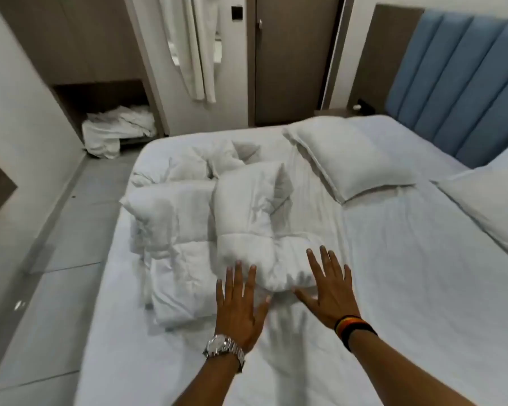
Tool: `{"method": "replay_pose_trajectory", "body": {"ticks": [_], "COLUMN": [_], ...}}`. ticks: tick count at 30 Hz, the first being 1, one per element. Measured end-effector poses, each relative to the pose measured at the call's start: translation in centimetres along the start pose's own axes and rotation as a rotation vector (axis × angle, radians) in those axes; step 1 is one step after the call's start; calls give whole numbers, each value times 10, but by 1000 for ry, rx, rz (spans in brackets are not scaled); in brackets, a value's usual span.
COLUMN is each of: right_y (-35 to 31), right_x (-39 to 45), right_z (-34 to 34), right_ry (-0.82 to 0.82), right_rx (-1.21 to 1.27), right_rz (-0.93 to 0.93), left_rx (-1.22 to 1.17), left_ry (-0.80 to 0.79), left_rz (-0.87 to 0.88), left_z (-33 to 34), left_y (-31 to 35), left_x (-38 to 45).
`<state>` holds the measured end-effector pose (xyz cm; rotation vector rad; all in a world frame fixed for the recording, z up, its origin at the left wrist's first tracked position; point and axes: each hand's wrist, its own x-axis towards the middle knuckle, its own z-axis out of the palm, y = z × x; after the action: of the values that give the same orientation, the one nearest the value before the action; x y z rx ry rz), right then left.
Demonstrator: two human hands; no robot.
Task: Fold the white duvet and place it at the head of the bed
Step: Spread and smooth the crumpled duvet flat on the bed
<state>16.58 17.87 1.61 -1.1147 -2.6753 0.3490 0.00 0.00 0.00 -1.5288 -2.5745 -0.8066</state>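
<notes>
1. Now the left hand (241,306) and right hand (330,288) are lying flat, fingers spread wide, gripping nothing, touching the near edge of the duvet (247,230).
2. It is sitting bunched on the bed (408,288), beside a pillow (352,159).

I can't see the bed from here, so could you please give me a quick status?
Left hand and right hand open, flat by the duvet. Duvet bunched, not at headboard. Pillow lies there.
</notes>
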Motion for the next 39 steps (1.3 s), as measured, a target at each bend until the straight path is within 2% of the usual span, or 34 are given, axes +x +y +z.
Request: {"method": "replay_pose_trajectory", "body": {"ticks": [2, 6, 9, 12, 15, 17, 20, 22, 26, 30, 35, 39], "right_y": [32, 88, 115, 122, 117, 111, 103, 98, 81, 59, 41, 56], "right_x": [9, 38, 74, 119, 157, 172, 168, 147, 75, -24, -161, -251], "right_z": [28, 81, 112, 136, 143, 135, 116, 102, 78, 49, 5, -12], "right_ry": [-54, -80, -94, -72, -28, -60, -163, -194, -209, -250, -297, -249], "right_rx": [45, 48, 33, 73, 232, 333, 297, 371, 681, 861, 1013, 982], "right_rz": [31, -9, -80, -114, -87, -17, 85, 151, 325, 504, 596, 722], "left_rx": [-18, -42, -56, -45, -44, -47, -75, -91, -151, -211, -218, -192], "left_ry": [-37, 16, 72, 100, 114, 112, 99, 106, 109, 37, -166, -391], "left_rz": [-25, -65, -24, 5, 8, 10, -3, -8, -4, 49, 187, 210], "left_z": [34, 94, 123, 137, 138, 135, 128, 119, 95, 73, 63, 80], "left_y": [7, 11, 6, -1, -7, -8, 0, 9, 30, 58, 96, 120], "left_x": [11, 38, 69, 102, 127, 137, 137, 131, 113, 74, -7, -85]}}
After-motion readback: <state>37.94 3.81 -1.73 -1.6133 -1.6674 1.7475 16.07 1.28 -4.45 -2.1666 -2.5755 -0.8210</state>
